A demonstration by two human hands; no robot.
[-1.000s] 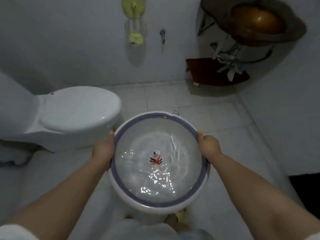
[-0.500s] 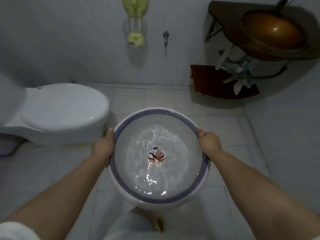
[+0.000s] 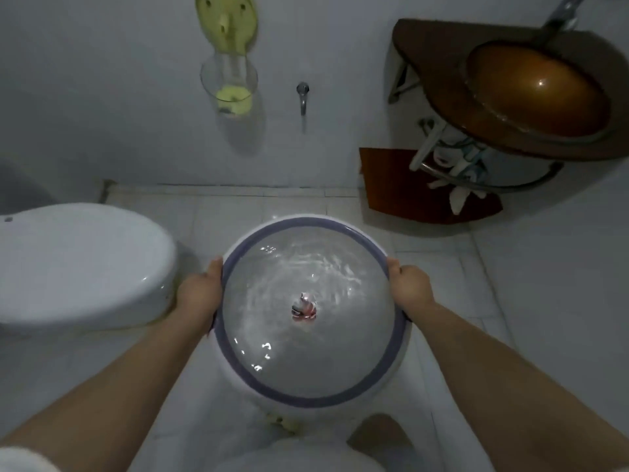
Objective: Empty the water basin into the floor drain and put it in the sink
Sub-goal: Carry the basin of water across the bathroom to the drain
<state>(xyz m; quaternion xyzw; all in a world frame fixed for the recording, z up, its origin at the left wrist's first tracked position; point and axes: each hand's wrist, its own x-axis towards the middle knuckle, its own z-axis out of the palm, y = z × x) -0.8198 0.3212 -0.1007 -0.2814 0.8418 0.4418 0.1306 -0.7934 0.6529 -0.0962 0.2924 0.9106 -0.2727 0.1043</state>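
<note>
Basin [image 3: 308, 398] of water, round and white with a purple band along its rim, is held in mid-air over a white tiled floor [image 3: 442, 287], seen from above by the person carrying it. The left hand [image 3: 199, 292] is clamped on the basin's left edge, thumb over the rim, and the right hand [image 3: 410, 289] grips the opposite edge in the same way, so the two hands sit well apart with the basin between them. Bare forearms reach in from the lower corners. The water [image 3: 316, 267] inside ripples and catches small glints of light, and a small red and white motif [image 3: 304, 308] shows at the centre of the bottom. To the left, near the left hand, stands a white toilet [image 3: 78, 264] with its lid closed. On the far wall a pale green holder carries a clear cup [image 3: 228, 83], and beside it a small metal tap [image 3: 302, 97] sticks out. In the upper right corner an amber glass sink [image 3: 534, 86] rests on a dark corner shelf, with pipes below it and a second brown shelf [image 3: 391, 185] lower down. The floor drain cannot be made out.
</note>
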